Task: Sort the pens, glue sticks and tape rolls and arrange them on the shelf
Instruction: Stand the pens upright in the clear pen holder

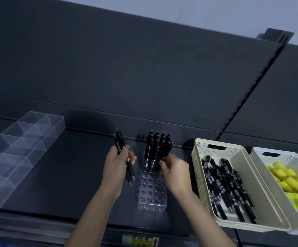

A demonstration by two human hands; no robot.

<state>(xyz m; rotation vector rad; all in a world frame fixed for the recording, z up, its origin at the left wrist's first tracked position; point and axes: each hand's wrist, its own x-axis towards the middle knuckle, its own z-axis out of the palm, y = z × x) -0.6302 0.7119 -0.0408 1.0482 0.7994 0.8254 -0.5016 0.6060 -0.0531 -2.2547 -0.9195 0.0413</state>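
head view: my left fingers (131, 155) grip spare pens (121, 148), right fingers (164, 162) pinch a pen (165, 151); tilted, it may miss the holder (151, 195).

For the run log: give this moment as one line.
left hand: holds spare pens | right hand: pinches pen at clear holder | cream basket: loose pens

A dark grey shelf (73, 175) carries everything. At its left lies a clear divided tray (20, 145), its long side running toward the back panel. In the middle stands a clear pen stand (151, 191) with standing pens (159, 145) in its rear holes. At the right sit a cream basket (199, 175) of loose pens (228, 189) and, just beside it, a white basket (262, 154) of yellow glue sticks (290, 180).
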